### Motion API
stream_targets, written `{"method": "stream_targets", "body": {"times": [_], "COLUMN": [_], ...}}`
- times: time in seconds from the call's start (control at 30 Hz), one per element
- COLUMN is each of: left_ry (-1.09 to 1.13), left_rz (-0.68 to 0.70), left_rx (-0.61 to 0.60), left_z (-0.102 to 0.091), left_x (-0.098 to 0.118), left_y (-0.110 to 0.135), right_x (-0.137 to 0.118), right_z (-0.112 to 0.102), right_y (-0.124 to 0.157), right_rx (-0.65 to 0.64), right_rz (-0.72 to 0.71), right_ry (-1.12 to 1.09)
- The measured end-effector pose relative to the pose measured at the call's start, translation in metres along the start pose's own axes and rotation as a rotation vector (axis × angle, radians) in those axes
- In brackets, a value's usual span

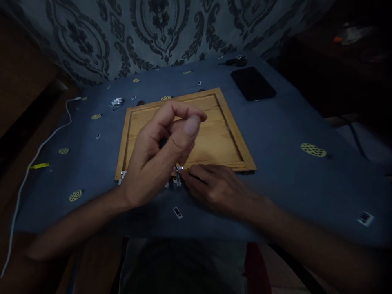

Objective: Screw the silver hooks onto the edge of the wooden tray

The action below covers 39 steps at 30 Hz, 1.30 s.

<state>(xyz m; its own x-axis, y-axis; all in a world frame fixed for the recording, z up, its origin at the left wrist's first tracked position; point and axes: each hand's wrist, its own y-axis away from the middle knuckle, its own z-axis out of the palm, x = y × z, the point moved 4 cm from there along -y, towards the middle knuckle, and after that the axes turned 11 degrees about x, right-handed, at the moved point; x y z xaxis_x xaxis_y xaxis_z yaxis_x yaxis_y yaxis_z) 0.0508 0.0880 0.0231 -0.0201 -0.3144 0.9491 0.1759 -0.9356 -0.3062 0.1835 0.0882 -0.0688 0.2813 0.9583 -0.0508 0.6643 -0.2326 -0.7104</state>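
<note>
My left hand [162, 151] is raised over the near edge of a wooden tray [214, 139], its fingers curled with thumb and forefinger pinched together; what they hold, if anything, is too small to make out. My right hand [214, 185] rests low on the blue cloth [275, 134] at the tray's front edge, its fingertips pinched on a small shiny metal part [178, 170]. A few more small metal bits lie by the tray's near left corner [122, 176].
A black phone [253, 83] lies at the back right. A white cable [39, 151] runs along the left edge. Small yellow perforated discs [312, 150], dark chips and a crumpled foil piece [116, 103] are scattered on the cloth. A patterned wall stands behind.
</note>
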Motion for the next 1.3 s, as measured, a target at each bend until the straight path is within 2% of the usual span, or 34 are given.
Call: {"method": "stream_targets", "body": {"times": [0.13,0.23,0.6,0.97,1.3], "left_ry": [0.136,0.104,0.110,0.074,0.075], "left_rz": [0.072,0.084,0.001,0.042,0.025], "left_rx": [0.092,0.123,0.125,0.101,0.055], "left_z": [-0.002,-0.003,-0.001,-0.004,-0.003], "left_x": [0.010,0.012,-0.007,-0.005,-0.006], "left_y": [-0.001,-0.002,-0.003,-0.001,-0.001], "right_x": [0.000,0.000,0.000,0.001,0.000], "right_z": [-0.001,-0.001,-0.001,0.000,-0.001], "right_y": [-0.001,-0.001,-0.002,-0.001,-0.002], "right_rx": [-0.028,-0.033,-0.032,-0.049,-0.042], "right_rz": [0.010,0.010,-0.004,-0.002,0.004], "right_ry": [-0.010,-0.015,-0.004,-0.005,0.006]}}
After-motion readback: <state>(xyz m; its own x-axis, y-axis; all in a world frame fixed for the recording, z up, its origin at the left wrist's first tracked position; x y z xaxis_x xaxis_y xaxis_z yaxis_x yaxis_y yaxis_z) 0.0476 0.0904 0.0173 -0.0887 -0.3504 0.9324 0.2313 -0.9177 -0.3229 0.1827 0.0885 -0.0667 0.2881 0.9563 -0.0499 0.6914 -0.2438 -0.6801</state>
